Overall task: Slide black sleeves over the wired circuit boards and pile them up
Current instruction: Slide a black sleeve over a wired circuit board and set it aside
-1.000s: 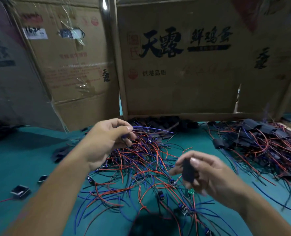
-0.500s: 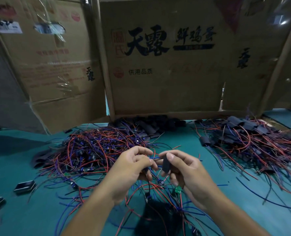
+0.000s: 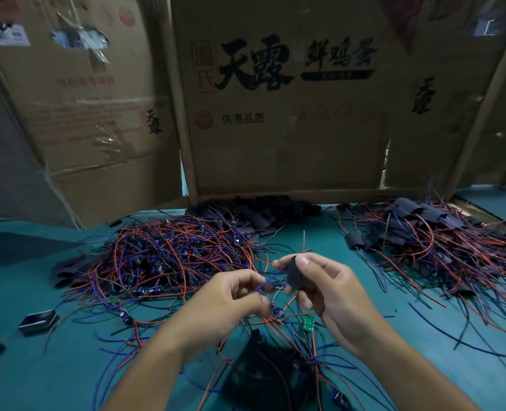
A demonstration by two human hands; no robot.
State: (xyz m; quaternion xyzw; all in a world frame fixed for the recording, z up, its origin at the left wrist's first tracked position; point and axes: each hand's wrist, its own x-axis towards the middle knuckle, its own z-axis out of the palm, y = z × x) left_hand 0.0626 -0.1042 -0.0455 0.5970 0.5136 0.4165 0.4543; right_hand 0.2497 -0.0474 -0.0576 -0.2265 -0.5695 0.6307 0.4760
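My right hand (image 3: 329,295) pinches a flat black sleeve (image 3: 294,274) between thumb and fingers, held upright above the table. My left hand (image 3: 228,301) grips the wires (image 3: 265,284) of a small circuit board (image 3: 278,312) that hangs just below its fingertips, close to the sleeve's lower end. A tangle of unsleeved wired boards (image 3: 163,256) with red and blue leads lies at centre left. A pile of sleeved boards (image 3: 435,241) sits at the right. Loose black sleeves (image 3: 263,215) are heaped at the back centre.
Cardboard boxes (image 3: 284,114) wall off the back of the green table (image 3: 23,292). Two small black rectangular parts (image 3: 38,320) lie at the left edge. A green board (image 3: 308,323) and a dark heap (image 3: 263,375) lie under my hands.
My left hand came down from the wire pile with a wired board and met my right hand, which keeps holding the sleeve. The view shifted slightly left.
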